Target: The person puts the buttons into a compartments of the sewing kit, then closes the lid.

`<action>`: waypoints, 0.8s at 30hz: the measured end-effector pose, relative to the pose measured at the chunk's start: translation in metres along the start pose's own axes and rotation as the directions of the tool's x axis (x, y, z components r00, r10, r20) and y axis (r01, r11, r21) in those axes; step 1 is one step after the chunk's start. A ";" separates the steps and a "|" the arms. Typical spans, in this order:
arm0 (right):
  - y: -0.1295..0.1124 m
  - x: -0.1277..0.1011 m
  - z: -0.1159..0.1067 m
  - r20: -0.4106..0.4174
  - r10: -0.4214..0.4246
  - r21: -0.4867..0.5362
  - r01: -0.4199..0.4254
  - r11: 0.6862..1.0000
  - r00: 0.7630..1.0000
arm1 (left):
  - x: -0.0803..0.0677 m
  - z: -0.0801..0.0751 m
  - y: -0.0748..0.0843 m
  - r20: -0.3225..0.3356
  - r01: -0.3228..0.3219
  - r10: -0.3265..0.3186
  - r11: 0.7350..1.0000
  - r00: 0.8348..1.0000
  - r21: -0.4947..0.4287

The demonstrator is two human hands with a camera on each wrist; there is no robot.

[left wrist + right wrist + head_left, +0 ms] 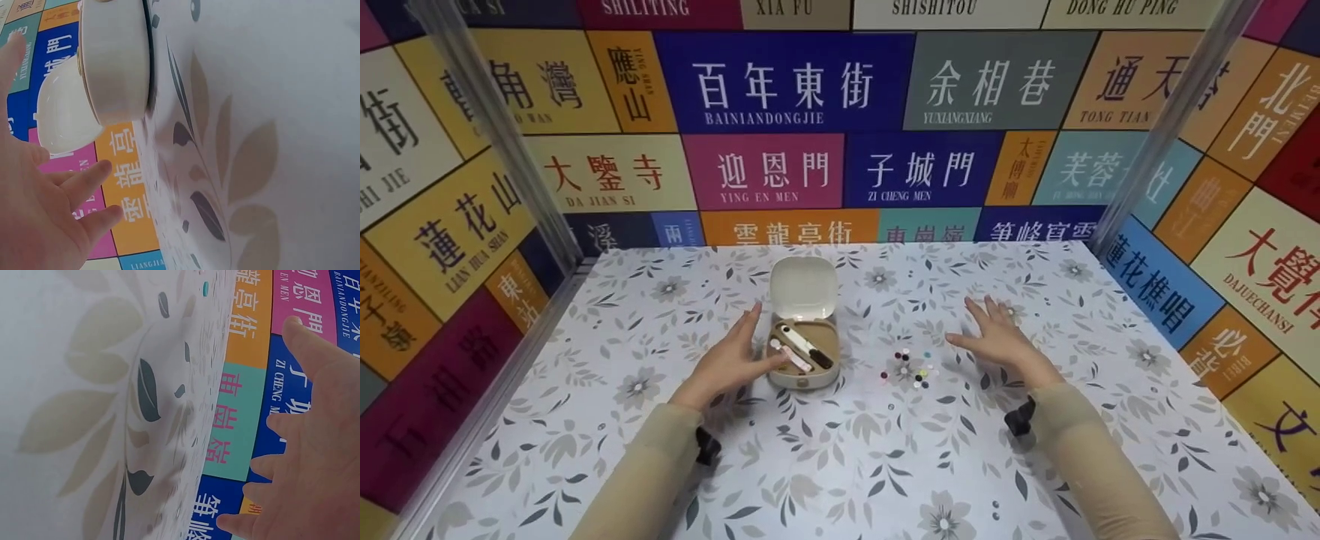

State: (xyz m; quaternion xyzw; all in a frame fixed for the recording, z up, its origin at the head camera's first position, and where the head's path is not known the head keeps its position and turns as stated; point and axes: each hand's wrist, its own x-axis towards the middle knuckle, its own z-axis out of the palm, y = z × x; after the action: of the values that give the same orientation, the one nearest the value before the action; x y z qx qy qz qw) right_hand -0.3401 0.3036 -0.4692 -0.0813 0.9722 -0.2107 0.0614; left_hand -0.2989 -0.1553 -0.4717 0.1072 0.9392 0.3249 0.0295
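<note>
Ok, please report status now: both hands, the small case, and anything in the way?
Left hand open, beside the open case. Right hand open, holding nothing. Small beads lie between case and right hand. Nothing blocks either.

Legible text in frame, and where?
All on the wall panels behind the table, head view:
"BAINIANDONGJIE" blue panel
"YUXIANGXIANG" grey panel
"YING EN MEN" pink panel
"ZI CHENG MEN" navy panel
"DA JIAN SI" cream panel
"DAJUECHANSI" white panel
The open case and beads carry no readable text.
</note>
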 end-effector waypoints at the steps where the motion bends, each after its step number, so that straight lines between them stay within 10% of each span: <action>1: 0.001 -0.001 0.001 0.001 -0.004 0.005 0.004 1.000 1.000 | 0.000 0.001 0.001 0.007 0.001 -0.001 1.000 1.000 -0.005; 24: -0.014 0.000 0.012 -0.073 -0.088 0.222 0.102 0.970 0.993 | 0.006 0.021 0.003 0.106 0.012 0.002 0.991 0.994 -0.132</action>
State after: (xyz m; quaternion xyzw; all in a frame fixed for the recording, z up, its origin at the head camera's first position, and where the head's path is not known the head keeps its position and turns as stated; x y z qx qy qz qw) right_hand -0.3361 0.2862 -0.4743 -0.1137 0.9384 -0.3249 0.0295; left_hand -0.3018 -0.1389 -0.4863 0.1198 0.9129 0.3803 0.0871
